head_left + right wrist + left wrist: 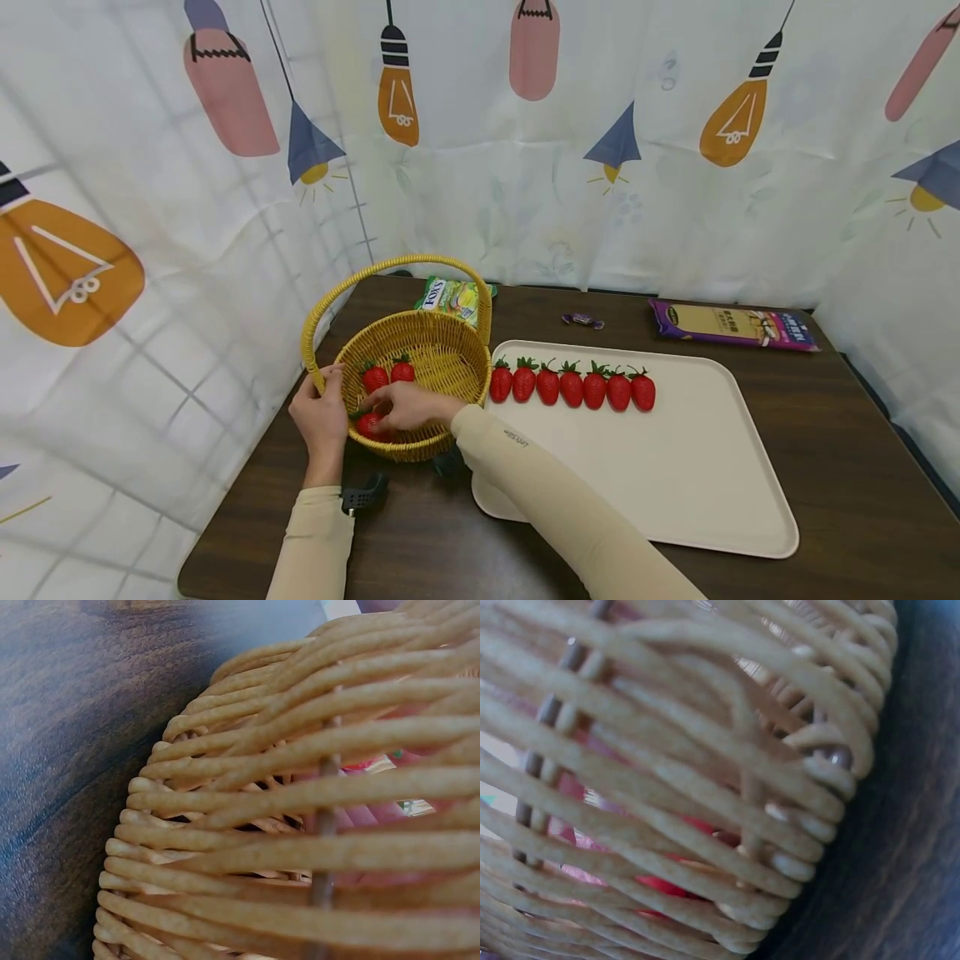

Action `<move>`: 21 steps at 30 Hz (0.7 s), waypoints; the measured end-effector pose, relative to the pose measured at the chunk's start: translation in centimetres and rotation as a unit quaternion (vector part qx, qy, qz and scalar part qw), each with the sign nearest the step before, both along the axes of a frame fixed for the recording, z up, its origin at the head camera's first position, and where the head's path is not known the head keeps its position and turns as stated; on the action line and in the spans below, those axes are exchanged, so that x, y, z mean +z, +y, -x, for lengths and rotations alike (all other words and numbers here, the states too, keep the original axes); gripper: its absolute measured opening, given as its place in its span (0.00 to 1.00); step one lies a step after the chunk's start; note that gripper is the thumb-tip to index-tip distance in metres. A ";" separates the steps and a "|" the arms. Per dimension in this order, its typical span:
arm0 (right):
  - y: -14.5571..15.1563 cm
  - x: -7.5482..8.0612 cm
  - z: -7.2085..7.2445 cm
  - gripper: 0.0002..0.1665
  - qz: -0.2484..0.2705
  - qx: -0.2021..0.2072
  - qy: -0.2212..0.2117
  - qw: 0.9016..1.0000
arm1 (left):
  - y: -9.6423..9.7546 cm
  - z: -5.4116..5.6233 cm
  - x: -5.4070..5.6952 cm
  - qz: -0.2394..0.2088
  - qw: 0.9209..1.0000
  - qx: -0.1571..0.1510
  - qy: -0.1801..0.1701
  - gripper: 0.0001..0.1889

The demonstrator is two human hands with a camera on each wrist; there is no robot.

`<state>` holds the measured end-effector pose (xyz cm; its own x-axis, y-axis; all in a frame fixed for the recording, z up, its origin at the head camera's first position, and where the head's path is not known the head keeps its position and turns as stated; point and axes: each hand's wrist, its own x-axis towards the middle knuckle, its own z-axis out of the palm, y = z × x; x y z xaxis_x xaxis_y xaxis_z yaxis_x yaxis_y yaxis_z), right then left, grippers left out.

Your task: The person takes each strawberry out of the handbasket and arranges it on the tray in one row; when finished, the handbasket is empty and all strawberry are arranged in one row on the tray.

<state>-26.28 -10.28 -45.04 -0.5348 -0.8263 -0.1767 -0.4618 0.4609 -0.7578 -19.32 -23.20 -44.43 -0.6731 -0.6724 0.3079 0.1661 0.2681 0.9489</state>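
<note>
A yellow wicker basket (450, 350) with a tall arched handle stands at the left of the table. At the foot of the handle, on the left rim, my left hand (321, 412) grips the basket. My right hand (408, 407) reaches inside over the near rim, its fingers and thumb pinching a red strawberry (370, 426) by the near left wall. Two more strawberries (374, 377) lie farther back in the basket. Both wrist views are filled by wicker wall (667, 750), with bits of red (664, 885) showing through the gaps.
Right of the basket, a white tray (645, 475) carries a row of several strawberries (572, 387) along its far side. Behind are a green candy bag (450, 297), a small purple wrapped candy (582, 321) and a long purple packet (735, 325). Patterned curtains (480, 200) enclose the table.
</note>
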 end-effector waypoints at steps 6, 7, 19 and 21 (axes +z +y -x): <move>0.1 -0.2 0.0 0.23 0.002 0.007 -0.010 1.000 | 0.1 0.0 0.1 0.001 1.000 0.001 0.005 0.13; 0.1 -0.3 0.0 0.22 0.003 0.008 -0.011 1.000 | 0.1 0.0 0.1 0.002 1.000 0.001 0.005 0.13; 3.0 1.7 -0.6 0.17 0.062 -0.047 -0.076 0.994 | 0.2 0.0 0.1 0.005 1.000 0.001 0.004 0.12; 4.0 2.1 -0.6 0.16 0.080 -0.066 -0.086 0.991 | 0.2 0.0 0.2 0.003 1.000 0.002 0.004 0.11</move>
